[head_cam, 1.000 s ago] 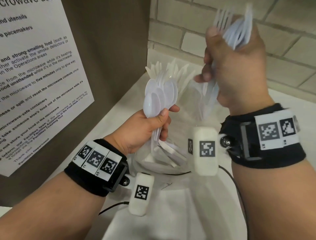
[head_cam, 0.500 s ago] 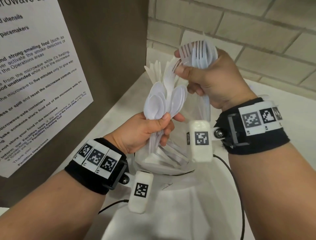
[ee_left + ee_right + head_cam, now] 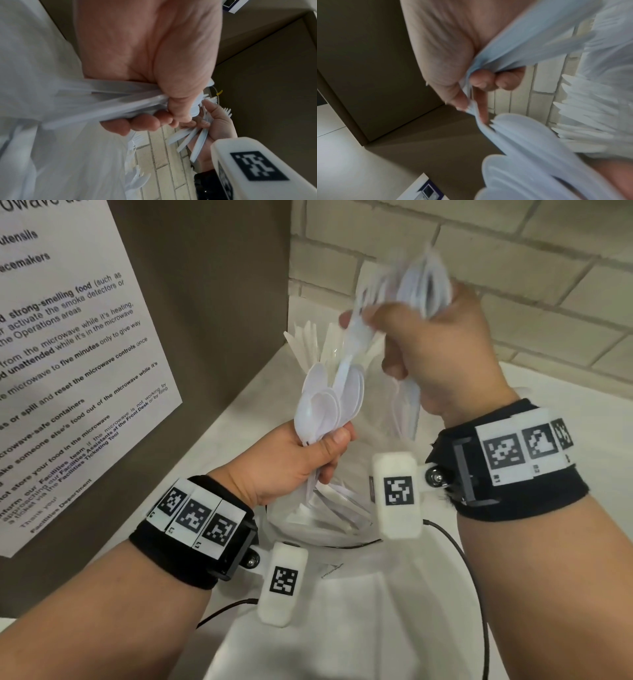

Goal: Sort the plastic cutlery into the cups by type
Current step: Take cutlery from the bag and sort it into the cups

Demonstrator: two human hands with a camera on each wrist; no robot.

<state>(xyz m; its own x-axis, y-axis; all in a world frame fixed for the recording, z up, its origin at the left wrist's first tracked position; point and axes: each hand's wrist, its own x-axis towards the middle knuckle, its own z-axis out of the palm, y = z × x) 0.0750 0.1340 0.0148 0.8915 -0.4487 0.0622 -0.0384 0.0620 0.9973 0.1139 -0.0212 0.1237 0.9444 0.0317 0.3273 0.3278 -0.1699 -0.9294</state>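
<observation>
Cutlery (image 3: 329, 402) over white counter (image 3: 342, 628)

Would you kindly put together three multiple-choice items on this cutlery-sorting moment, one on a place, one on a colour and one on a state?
1. Where is the printed notice?
A. on the brown panel to the left
B. on the brick wall
C. flat on the counter

2. What colour is the cutlery?
A. black
B. white
C. red

3. What is the left hand doing?
A. resting flat and empty
B. gripping a bunch of spoons
C. pointing at the wall

Answers: 1 A, the sheet hangs on the brown panel; 2 B, spoons and the blurred bunch in the right hand are white; 3 B, fingers curl round the spoon handles.
</observation>
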